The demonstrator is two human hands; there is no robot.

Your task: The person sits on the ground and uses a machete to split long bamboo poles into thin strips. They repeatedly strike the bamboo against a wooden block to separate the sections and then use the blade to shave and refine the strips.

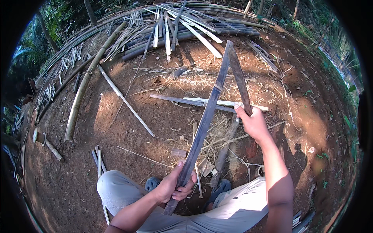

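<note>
"So, fingers of the left hand [176,187]?"
"Curled snugly round the dark bamboo strip [204,128], near its lower end. Strip slants upward, away from the body."
"Right hand [254,123]?"
"Right of the strip. Fingers wrapped, no gap, round the lower end of a dark blade-like piece [239,79]; its top meets the strip's top. Depth of contact: cannot tell."
"Surroundings?"
"Bamboo pile [203,39] beyond the strip; thick pole [82,97] well left of it."

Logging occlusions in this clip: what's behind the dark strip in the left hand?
Behind the dark strip, a grey strip and a pale strip lie on the ground; their parts directly behind it are covered.
</note>
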